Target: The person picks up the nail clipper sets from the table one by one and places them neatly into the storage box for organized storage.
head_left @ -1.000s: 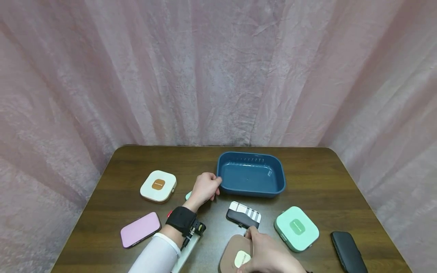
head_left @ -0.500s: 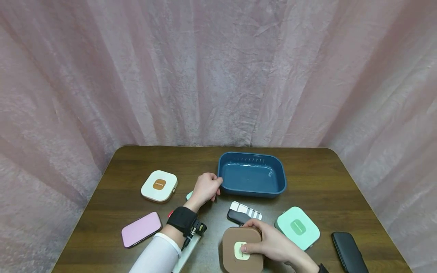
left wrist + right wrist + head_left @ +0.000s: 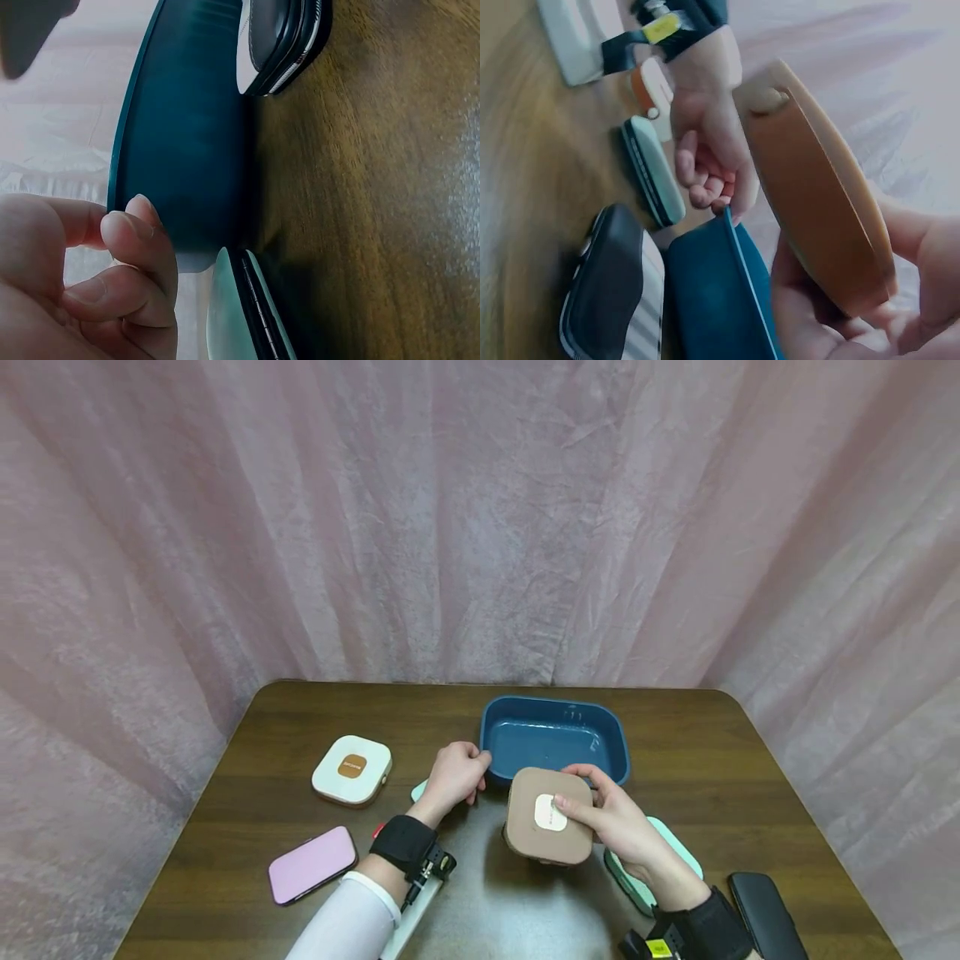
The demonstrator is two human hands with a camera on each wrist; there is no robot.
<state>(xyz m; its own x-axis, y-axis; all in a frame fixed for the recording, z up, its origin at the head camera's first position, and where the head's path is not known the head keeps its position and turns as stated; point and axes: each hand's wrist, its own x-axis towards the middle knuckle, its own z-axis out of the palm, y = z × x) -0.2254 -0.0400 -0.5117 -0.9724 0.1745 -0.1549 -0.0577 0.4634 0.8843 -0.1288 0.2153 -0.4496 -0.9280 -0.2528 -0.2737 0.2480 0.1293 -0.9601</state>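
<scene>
In right hand (image 3: 618, 827), clasped along one side: brown rounded-square case (image 3: 525, 839), smooth shell, pale label on lid; thumb on label's edge, remaining fingers round the side. Held above bench (image 3: 675, 727), shadow below, near front wall of dark-blue basin (image 3: 551, 739). Seen edge-on from right wrist: bowed profile, seam between lid and body, small clasp. In left hand (image 3: 453, 774): basin's rim at left corner, pinched between thumb and bent fingers. Basin glossy, round-cornered, oblong. Beside it, slim mint case (image 3: 652, 169) and black case with white striped panel (image 3: 611, 285). Elsewhere on wood-grained bench: cream rounded-square case (image 3: 333, 777), flat lilac oblong case (image 3: 311, 864), mint square case (image 3: 681, 846) partly under right forearm, black oblong case (image 3: 765, 914). Behind: pink velvety curtain (image 3: 375, 527), softly folded.
</scene>
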